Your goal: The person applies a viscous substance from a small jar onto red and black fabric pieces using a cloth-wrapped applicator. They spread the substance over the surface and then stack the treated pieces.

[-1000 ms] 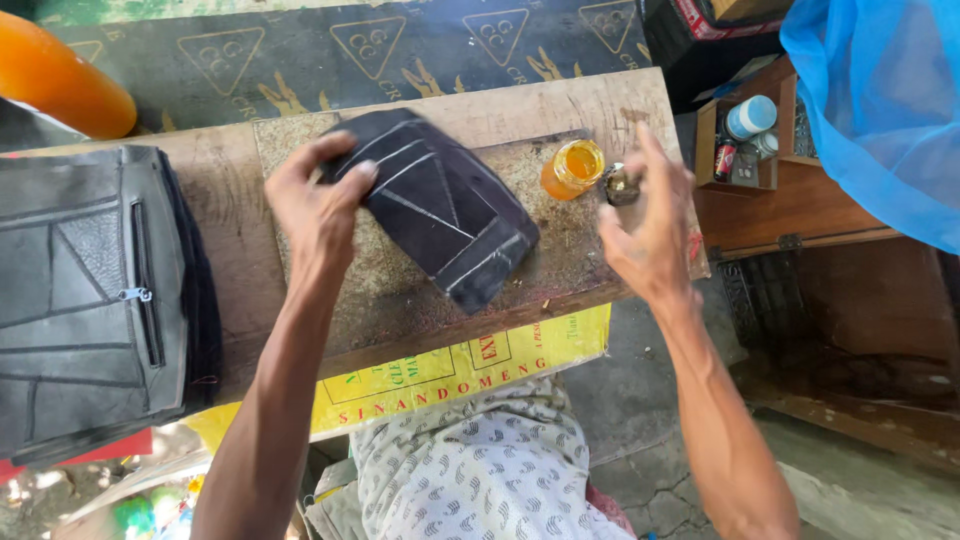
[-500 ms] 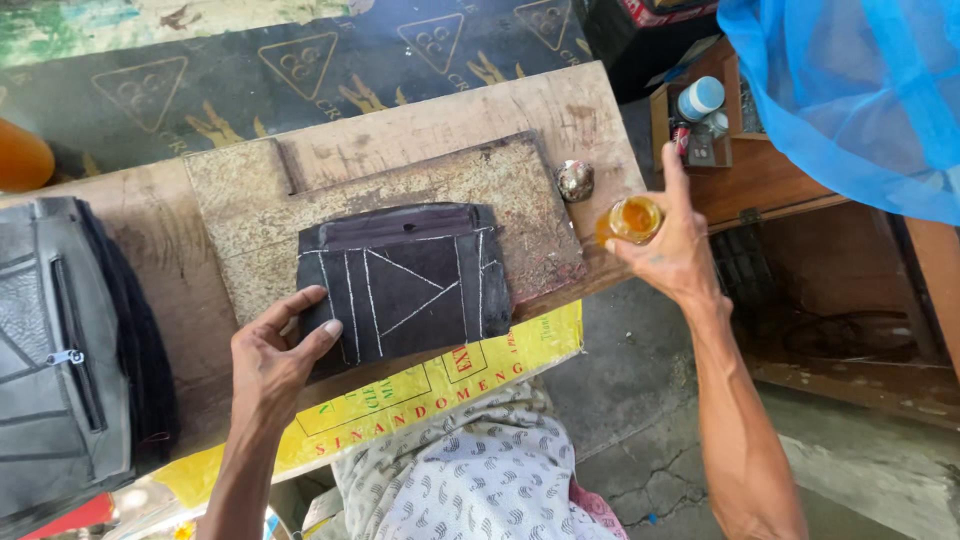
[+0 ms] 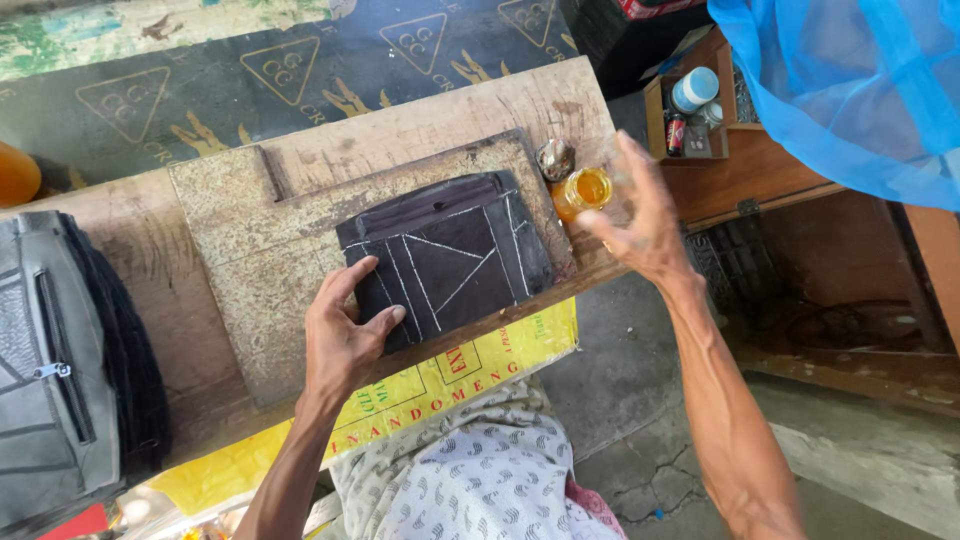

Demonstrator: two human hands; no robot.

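Note:
A dark leather piece (image 3: 450, 250) with pale chalk lines lies flat on a speckled work slab (image 3: 240, 250). My left hand (image 3: 345, 335) presses its near left corner, fingers spread over the edge. My right hand (image 3: 640, 220) hovers just right of a small jar of amber liquid (image 3: 583, 190) at the slab's right end; the fingers are blurred and apart, with nothing in them. A small shiny lid (image 3: 555, 158) sits behind the jar.
A grey and black bag (image 3: 60, 370) lies at the left of the wooden bench (image 3: 440, 110). An orange object (image 3: 15, 175) is at the far left. A wooden box (image 3: 700, 120) with small bottles and a blue plastic sheet (image 3: 850, 80) stand to the right.
The leather piece went from held up and tilted to lying flat on the slab. My left hand came down to its near corner. My right hand moved from the jar to just beside it.

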